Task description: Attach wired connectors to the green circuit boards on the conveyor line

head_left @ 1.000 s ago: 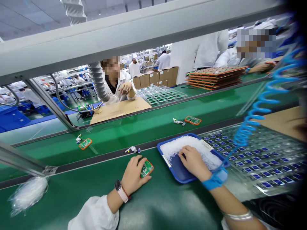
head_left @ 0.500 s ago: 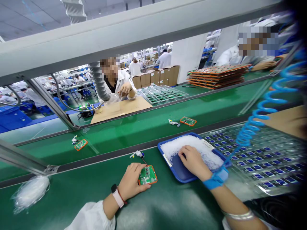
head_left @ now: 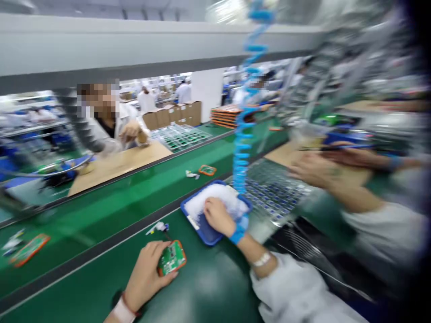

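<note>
My left hand grips a green circuit board in an orange frame by its edges, thumb at the near side and fingers at the far side. Small white connectors with a wire lie just beyond the board. My right hand, wearing a blue wrist strap, is inside a blue tray heaped with small white pieces. Its fingers are curled together at the edge of the heap; anything between them is too small or hidden to make out.
Another orange-framed board lies on the green belt, and one more at left. A blue coiled cord hangs behind the tray. Right of it lies a clear tray of small blue parts. A co-worker's hands are blurred at right.
The view has swung to the right, bringing a co-worker's arms in at the right. My left hand still holds the board, and my right hand stays in the blue tray.
</note>
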A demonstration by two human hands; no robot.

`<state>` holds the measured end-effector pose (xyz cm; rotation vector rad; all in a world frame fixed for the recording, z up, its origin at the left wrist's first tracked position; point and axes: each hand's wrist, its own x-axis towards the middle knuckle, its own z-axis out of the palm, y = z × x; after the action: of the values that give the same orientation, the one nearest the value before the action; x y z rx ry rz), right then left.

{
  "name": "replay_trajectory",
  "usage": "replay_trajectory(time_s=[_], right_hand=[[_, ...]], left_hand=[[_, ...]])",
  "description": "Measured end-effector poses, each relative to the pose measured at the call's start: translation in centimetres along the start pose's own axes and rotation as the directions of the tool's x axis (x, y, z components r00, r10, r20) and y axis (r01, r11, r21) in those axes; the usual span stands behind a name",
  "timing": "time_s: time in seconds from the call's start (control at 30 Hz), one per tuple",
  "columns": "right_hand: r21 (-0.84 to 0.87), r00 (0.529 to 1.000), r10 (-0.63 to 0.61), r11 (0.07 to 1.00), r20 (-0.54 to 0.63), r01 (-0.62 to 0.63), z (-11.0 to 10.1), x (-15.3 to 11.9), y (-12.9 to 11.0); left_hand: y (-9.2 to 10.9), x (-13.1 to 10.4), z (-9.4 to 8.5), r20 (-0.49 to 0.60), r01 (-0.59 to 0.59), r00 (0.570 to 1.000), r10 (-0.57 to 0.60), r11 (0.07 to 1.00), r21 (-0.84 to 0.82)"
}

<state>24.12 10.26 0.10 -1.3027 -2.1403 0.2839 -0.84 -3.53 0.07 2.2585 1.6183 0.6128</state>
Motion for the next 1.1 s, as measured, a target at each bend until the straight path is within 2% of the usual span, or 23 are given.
replay_trajectory(time_s=[0.1, 0.2, 0.33, 0.57, 0.7, 0.83, 1.1], right_hand=[[0.183, 0.990, -0.141, 0.974, 0.023, 0.134, 0.4, -0.8, -3.0], [0.333, 0.955, -0.289, 0.908, 0.059, 0.254, 2.2, -2.1, -6.3], [0.381, 0.931, -0.337, 0.886, 0.142, 0.263, 4.4, -4.1, -8.9], [0.473, 0.949, -0.272, 0.865, 0.159, 0.169, 5.5, -4.5, -8.5], [0.510, 0.958, -0.259, 0.845, 0.126, 0.162, 5.0, -4.7, -8.8], [0.578, 0.947, -0.297, 0.797, 0.124, 0.174, 4.7, -4.5, -8.7], [0.563, 0.927, -0.318, 0.812, 0.202, 0.156, 5.4, -4.6, -8.1]], left_hand=[[-1.5, 0.4, 0.6, -0.096, -0.005, 0.995, 0.000, 0.999, -0.045], [-2.5, 0.8, 0.9, -0.179, -0.033, 0.984, 0.010, 0.992, -0.125], [-2.8, 0.7, 0.9, -0.232, -0.054, 0.973, 0.012, 0.983, -0.173], [-2.4, 1.1, 1.2, -0.241, 0.063, 0.963, -0.121, 0.970, -0.235], [-0.8, 1.0, 0.7, -0.167, 0.082, 0.976, -0.136, 0.952, -0.295], [0.2, 1.2, 0.3, -0.147, 0.107, 0.975, -0.168, 0.929, -0.355], [1.1, 1.4, 0.5, -0.116, 0.194, 0.959, -0.259, 0.896, -0.398]])
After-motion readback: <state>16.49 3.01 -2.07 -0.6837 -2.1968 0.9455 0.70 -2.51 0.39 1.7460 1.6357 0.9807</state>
